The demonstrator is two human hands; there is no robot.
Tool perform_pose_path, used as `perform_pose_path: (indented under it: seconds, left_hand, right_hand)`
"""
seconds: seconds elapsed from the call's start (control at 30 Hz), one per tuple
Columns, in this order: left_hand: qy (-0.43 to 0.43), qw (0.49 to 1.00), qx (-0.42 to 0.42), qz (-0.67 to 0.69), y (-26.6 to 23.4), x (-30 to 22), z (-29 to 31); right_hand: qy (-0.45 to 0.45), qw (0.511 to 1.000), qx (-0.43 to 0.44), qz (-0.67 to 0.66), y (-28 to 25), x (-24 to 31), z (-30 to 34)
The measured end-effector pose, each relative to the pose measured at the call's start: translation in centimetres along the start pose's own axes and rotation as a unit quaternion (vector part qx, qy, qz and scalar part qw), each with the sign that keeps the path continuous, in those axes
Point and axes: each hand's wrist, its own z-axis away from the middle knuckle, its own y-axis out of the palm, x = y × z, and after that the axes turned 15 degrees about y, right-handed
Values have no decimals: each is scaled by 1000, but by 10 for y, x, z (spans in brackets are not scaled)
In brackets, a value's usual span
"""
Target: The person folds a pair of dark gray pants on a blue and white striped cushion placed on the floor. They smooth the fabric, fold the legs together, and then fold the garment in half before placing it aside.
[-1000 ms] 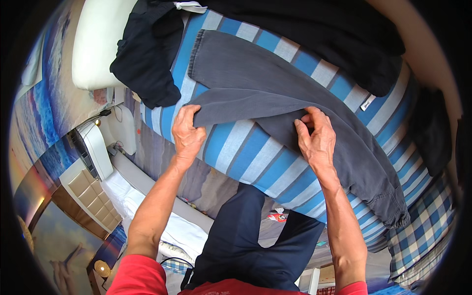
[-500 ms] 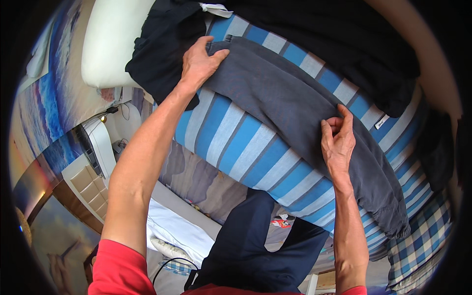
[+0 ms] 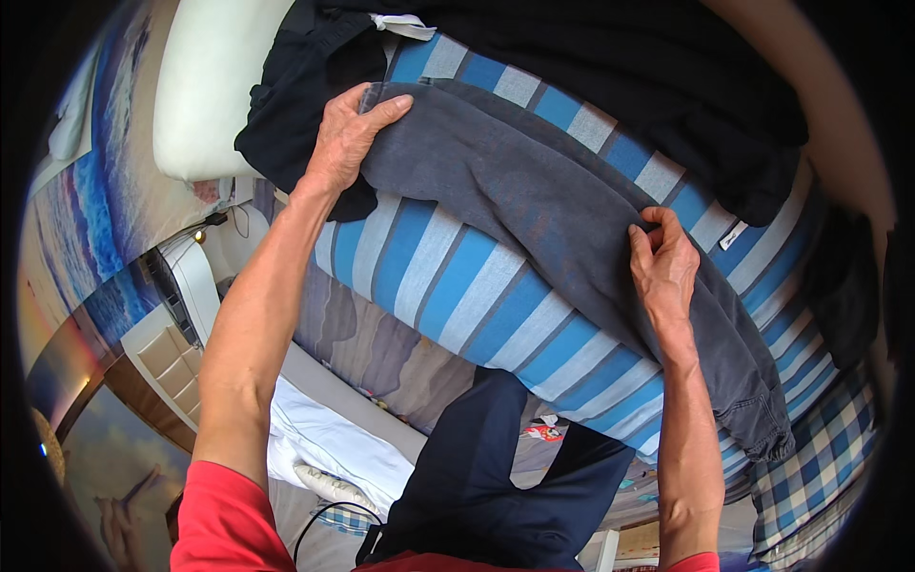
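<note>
A pair of dark grey trousers (image 3: pixel 534 191), folded lengthwise, lies across a surface with a blue, grey and white striped cover (image 3: pixel 453 276). My left hand (image 3: pixel 348 133) holds its upper left end, thumb on top and the fingers hidden beneath the cloth. Farther along, my right hand (image 3: pixel 664 262) has its thumb and curled fingers closed at the middle of the trousers. The gathered cuff end (image 3: pixel 767 439) lies at the lower right, beyond my right forearm.
Black garments (image 3: pixel 620 57) lie along the far side, and another black garment (image 3: pixel 305 86) sits beside my left hand. A white rounded cushion (image 3: pixel 210 95) is at the upper left. Blue checked fabric (image 3: pixel 815 467) lies at the lower right, white cloth (image 3: pixel 334 443) at lower left.
My left hand has moved left and slightly nearer, drawing the end of the trousers with it. The right hand has shifted slightly right, its fingers staying at the cloth.
</note>
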Motion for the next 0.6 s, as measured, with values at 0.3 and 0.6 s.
perform_pose_path:
  seconds: [0.3, 0.6]
  left_hand:
    - [-152, 983, -11, 106, -20, 26, -32]
    - [-8, 965, 135, -224, -14, 10, -58]
  right_hand:
    - [9, 999, 24, -39, 0, -8, -3]
    - [-18, 999, 3, -33, 4, -11, -4]
